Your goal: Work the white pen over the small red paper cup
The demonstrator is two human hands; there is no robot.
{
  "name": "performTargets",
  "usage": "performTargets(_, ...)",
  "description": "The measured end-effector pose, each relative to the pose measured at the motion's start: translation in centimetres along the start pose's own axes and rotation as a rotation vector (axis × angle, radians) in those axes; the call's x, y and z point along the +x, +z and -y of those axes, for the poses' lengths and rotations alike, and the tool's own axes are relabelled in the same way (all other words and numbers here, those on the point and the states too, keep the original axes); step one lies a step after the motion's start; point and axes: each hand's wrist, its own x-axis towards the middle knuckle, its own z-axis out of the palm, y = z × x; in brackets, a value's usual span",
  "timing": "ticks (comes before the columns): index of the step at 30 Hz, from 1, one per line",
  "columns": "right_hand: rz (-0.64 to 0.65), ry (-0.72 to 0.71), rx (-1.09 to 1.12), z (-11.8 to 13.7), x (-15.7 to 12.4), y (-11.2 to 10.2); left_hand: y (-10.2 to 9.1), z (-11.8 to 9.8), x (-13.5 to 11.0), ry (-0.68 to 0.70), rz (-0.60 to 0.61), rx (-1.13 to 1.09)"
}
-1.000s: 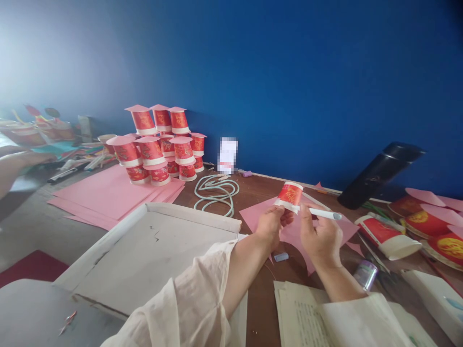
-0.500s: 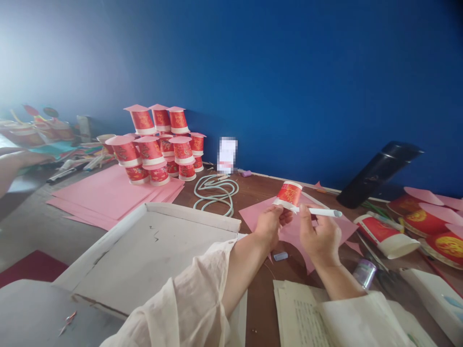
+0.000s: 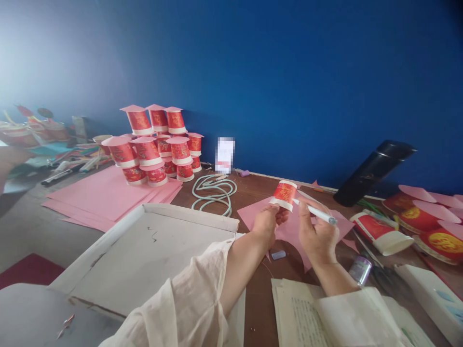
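My left hand is closed on a small red paper cup with a white rim, held tilted above a pink paper sheet. My right hand grips a white pen; its tip touches the cup's side. Both forearms come in from the bottom in cream sleeves.
A pile of red cups with pink lids stands on pink sheets at the back left. A white tray, a coiled cable, a black flask, more red cups and an open book surround my hands. Another person's arm is far left.
The pen in my right hand has tilted down and its tip has come up against the cup. The view has shifted slightly; the cup stays in my left hand.
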Motion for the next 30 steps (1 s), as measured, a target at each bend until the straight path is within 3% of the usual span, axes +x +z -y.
performTargets(30,0.059,-0.044,-0.141,-1.0,-0.2,0.4,0.1,0.0,-0.1,-0.011,0.036,0.003)
